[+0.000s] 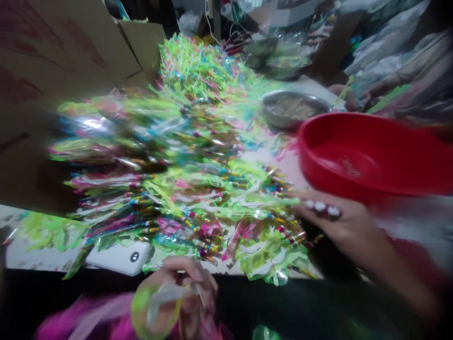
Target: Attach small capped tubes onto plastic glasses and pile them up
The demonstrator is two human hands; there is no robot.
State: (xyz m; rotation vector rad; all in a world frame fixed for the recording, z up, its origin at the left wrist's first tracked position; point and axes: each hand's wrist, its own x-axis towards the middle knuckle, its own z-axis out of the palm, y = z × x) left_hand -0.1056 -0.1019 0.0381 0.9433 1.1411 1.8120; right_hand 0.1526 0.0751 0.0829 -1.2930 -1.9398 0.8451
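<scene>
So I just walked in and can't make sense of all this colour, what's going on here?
A person sits at a white table covered by a heap of thin sticks in shiny neon plastic. Their left hand holds a green-edged clear plastic piece below the table edge. Their right hand is at the heap's edge, beside a red plastic basin. A metal bowl sits farther back, and a white phone lies near the table edge.
</scene>
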